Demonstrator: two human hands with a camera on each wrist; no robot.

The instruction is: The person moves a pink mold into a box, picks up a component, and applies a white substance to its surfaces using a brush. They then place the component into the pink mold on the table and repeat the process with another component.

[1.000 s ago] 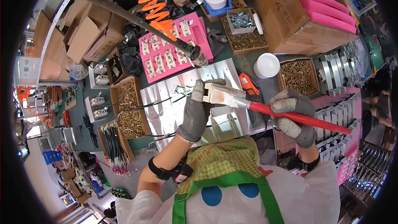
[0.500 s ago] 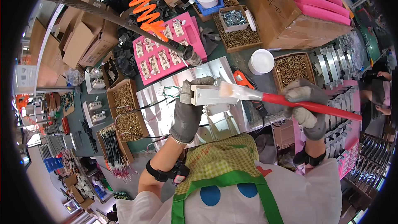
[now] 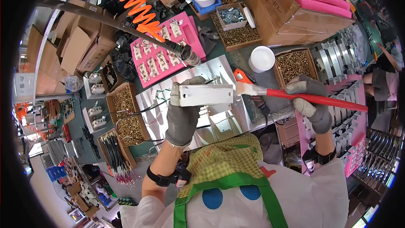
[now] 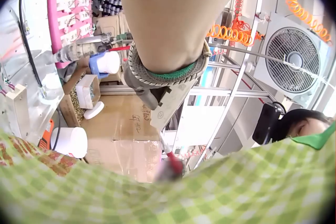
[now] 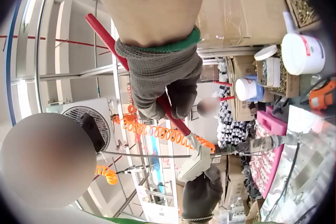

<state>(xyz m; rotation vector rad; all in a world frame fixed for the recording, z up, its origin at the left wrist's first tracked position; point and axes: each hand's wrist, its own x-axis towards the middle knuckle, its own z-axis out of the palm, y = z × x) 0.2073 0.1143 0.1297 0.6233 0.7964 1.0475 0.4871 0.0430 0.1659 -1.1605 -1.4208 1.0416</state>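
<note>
My gloved left hand [image 3: 183, 118] grips a white rectangular housing [image 3: 207, 95] by its left end. A flat face with small holes is turned up towards the head camera. In my gloved right hand [image 3: 311, 103] is a brush [image 3: 276, 93] with a long red handle and pale bristles. Its bristle tip is right at the housing's right end. Seen from the right wrist, the red handle [image 5: 176, 120] passes between fingers and thumb. Beneath the hands lies a shiny metal sheet [image 3: 228, 124] with another pale housing on it, partly hidden.
A pink tray [image 3: 158, 78] of white parts sits behind the sheet, under a hanging air tool [image 3: 187, 55]. An orange-and-black power tool [image 3: 249, 82] lies close behind the brush. A white tub [image 3: 262, 58] and a box of brass screws [image 3: 295, 64] stand further back. Cables cross the left side.
The housing has been turned so its flat face shows, and has moved slightly left. The bristles have gone from lying against the housing to its right end. Both hands keep their hold.
</note>
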